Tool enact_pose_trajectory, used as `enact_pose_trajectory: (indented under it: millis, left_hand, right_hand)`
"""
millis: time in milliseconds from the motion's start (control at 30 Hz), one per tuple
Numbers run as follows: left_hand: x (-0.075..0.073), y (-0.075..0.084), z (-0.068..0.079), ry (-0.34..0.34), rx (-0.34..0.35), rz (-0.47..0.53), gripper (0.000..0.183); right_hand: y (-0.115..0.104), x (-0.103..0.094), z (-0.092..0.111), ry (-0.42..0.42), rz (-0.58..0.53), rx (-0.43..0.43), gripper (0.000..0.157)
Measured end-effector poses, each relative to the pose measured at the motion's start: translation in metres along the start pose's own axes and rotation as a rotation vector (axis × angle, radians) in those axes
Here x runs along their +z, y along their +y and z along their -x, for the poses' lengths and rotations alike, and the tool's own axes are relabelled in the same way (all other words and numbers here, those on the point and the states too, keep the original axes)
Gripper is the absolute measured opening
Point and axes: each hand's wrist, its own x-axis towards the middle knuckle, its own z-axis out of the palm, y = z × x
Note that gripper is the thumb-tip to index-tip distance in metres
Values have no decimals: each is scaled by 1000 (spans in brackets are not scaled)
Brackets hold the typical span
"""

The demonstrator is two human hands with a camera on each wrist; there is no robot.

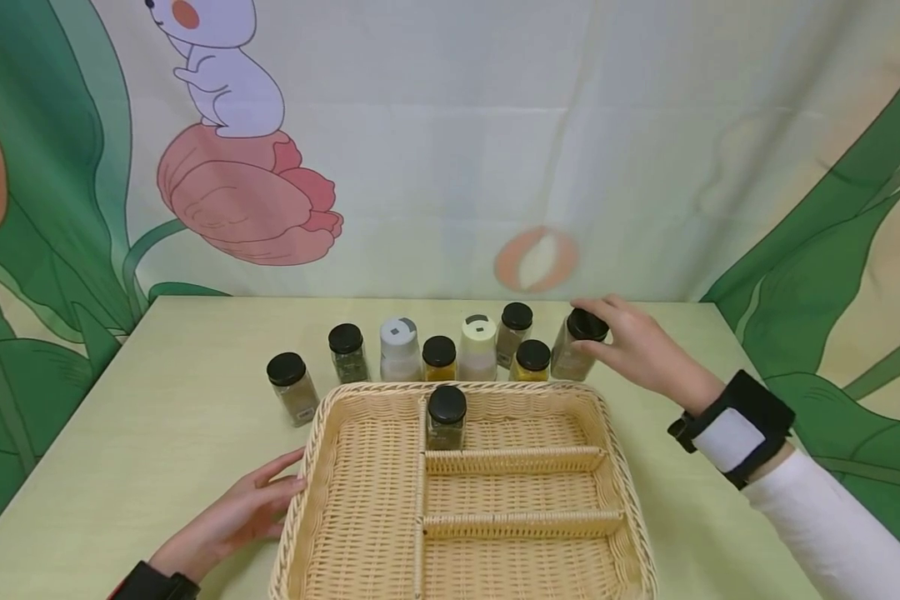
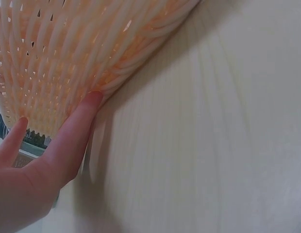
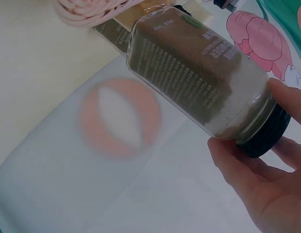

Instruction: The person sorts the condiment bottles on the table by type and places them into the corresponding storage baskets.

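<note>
My right hand (image 1: 637, 346) grips a glass spice jar (image 1: 567, 358) by its black cap, behind the basket's far right corner. In the right wrist view brown powder fills part of this jar, and the thumb and fingers hold it around the cap and neck. My left hand (image 1: 240, 510) rests on the left side of the wicker basket (image 1: 420, 517), its extended fingers touching the woven wall. Inside the basket, a black-capped jar (image 1: 446, 429) stands at the left end of the far right compartment.
Behind the basket stand several seasoning containers, among them a white-topped shaker (image 1: 400, 346), a pale yellow-topped shaker (image 1: 478, 346) and a jar of yellow powder (image 1: 532, 362). Another black-capped jar (image 1: 294, 390) is off the basket's far left corner. A printed curtain (image 1: 435, 167) hangs behind the table (image 1: 157, 400).
</note>
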Motion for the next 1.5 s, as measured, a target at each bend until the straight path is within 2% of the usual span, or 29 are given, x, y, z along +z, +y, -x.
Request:
enact_pose_trajectory:
  millis: [200, 600, 1067, 1500]
  left_hand:
    - [0, 0, 0, 20, -10, -10, 75]
    - [0, 0, 0, -4, 8, -7, 74]
    - [0, -1, 1, -21, 37, -3, 74]
    - [0, -2, 2, -8, 32, -6, 74]
  right_hand:
    - [-6, 1, 3, 2, 25, -26, 51]
    - [-21, 6, 8, 0, 29, -74, 50]
    - [-38, 15, 10, 18, 41, -159, 50]
    - [-54, 21, 14, 50, 54, -272, 49]
